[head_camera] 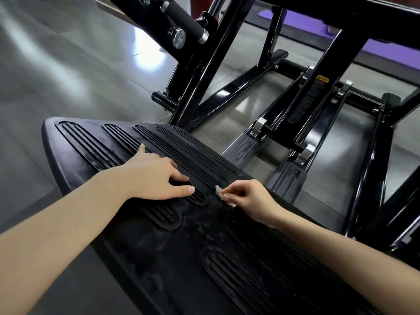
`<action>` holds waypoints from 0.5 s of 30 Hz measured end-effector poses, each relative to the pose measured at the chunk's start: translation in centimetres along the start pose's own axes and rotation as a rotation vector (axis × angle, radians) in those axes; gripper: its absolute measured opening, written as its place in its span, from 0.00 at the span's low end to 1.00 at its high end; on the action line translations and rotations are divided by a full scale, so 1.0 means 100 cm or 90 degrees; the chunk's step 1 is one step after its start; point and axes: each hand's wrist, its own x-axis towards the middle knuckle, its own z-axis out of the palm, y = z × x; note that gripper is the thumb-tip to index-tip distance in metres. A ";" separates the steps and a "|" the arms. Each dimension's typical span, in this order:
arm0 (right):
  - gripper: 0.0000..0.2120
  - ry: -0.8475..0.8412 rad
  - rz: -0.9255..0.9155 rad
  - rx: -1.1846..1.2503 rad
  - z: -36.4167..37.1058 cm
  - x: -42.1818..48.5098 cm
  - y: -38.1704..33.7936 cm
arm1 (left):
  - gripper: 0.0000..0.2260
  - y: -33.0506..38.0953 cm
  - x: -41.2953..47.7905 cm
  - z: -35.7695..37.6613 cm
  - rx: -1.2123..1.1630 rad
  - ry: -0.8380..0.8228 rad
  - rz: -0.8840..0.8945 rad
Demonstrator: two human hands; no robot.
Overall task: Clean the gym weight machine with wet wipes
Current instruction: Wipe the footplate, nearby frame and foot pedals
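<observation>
So the big black footplate (159,235) of the weight machine (302,103) is what's being worked on here, filling the near half of the view. A small wadded wet wipe (219,192) is pinched at the fingertips of the right hand (247,198) and pressed against the smooth strip between the ribbed grip pads (179,153), roughly mid-plate. It's balled up tight, probably so pressure can be focused on one stubborn patch and the grooves can be reached.

The left hand (156,178) is laid open and flat on the ribbed section just left of the wipe, fingers spread, nothing gripped. Looks like it's planted there for bracing, so the body is steadied while leaning over, and maybe so the plate is kept from rocking.

Cloudy smears can be seen on the near part of the plate, so plenty of surface looks unfinished. The frame bars, the foam-covered handle (187,21) at the far top and the two small pedals (286,180) to the right don't appear to have been touched yet, though that's hard to judge.
</observation>
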 end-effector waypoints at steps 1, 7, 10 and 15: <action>0.02 0.029 0.008 -0.030 -0.002 0.007 0.006 | 0.29 0.000 0.000 0.000 0.001 -0.004 0.000; 0.04 0.097 0.075 -0.109 0.000 0.019 0.010 | 0.30 0.001 -0.001 -0.001 0.041 -0.024 0.009; 0.03 0.013 -0.066 -0.038 0.008 -0.015 -0.029 | 0.30 0.001 0.001 0.000 0.046 -0.019 0.006; 0.03 0.066 -0.037 -0.090 -0.004 0.001 0.012 | 0.29 0.000 0.002 0.001 0.032 -0.019 -0.001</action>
